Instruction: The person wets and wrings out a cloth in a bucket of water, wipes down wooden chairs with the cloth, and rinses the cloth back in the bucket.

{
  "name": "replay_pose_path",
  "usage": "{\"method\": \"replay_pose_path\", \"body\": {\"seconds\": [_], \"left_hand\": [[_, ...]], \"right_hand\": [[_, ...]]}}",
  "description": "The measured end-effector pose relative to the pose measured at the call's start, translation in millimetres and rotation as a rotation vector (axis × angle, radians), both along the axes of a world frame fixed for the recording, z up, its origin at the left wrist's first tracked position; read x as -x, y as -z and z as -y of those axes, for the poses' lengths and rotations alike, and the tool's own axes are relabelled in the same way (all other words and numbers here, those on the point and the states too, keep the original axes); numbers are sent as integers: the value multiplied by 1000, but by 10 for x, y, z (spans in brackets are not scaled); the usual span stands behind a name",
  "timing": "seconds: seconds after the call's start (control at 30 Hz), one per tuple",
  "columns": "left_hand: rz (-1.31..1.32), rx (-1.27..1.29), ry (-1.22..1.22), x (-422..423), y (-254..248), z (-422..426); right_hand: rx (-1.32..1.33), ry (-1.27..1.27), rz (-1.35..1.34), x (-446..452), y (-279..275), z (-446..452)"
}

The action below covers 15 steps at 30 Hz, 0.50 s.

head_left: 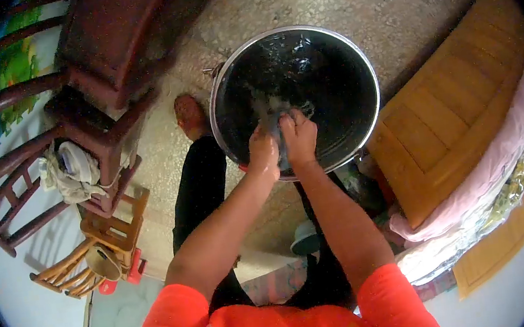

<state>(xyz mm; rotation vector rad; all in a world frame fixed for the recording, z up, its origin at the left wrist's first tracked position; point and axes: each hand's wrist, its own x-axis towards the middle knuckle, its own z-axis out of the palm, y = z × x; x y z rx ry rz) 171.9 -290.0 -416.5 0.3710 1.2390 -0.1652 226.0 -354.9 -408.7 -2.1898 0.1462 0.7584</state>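
A big round metal-rimmed bucket (364, 55) stands on the floor in front of me, with dark rippling water (331, 91) inside. Over its near side my left hand (264, 150) and my right hand (300, 136) are close together, fingers curled. Between them is a wet greyish cloth (281, 142), gripped from both sides. Its lower end and the far part by the water are blurred, so its full shape cannot be made out.
Dark red wooden furniture (90, 47) stands at left, with a pale cloth bundle (69, 169) hanging on it. Below is a small wooden chair (117, 225). A wooden bed panel (444, 117) with pink bedding (470, 178) borders the right. Near my legs sits a small basin (305, 239).
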Motion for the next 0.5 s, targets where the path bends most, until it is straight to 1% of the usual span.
{"method": "replay_pose_path", "body": {"seconds": [0.03,0.1,0.13,0.17,0.2,0.23,0.27,0.3,0.33,0.37,0.43,0.47,0.5], "left_hand": [[-187,-88,71,-111,-140,-26],[-200,-99,63,-157,-261,-17],[-168,-172,159,-190,-328,-16],[-132,-244,262,-215,-371,-42],[-167,-207,310,-220,-386,-83],[-168,-211,302,-245,-404,-112],[-103,-202,183,-271,-428,-129],[-38,-190,69,-279,-434,-139],[14,-187,87,-156,-283,-131],[14,-187,84,-118,-262,-148],[37,-178,213,-58,-261,-176],[57,-125,230,-71,-279,-215],[54,-128,223,-98,-283,-233]], "right_hand": [[-3,2,4,-35,114,27],[191,-135,106,-41,346,107],[319,-176,65,-75,462,185],[319,-161,67,-74,626,275],[426,-218,175,-76,804,372],[529,-289,285,-132,929,433],[525,-299,287,-258,940,447],[475,-110,213,-399,900,455],[424,81,138,-518,889,468],[424,78,139,-551,1038,540],[426,-285,481,-535,1464,706],[423,-289,483,-550,1528,720],[393,-459,491,-554,1595,729]]}}
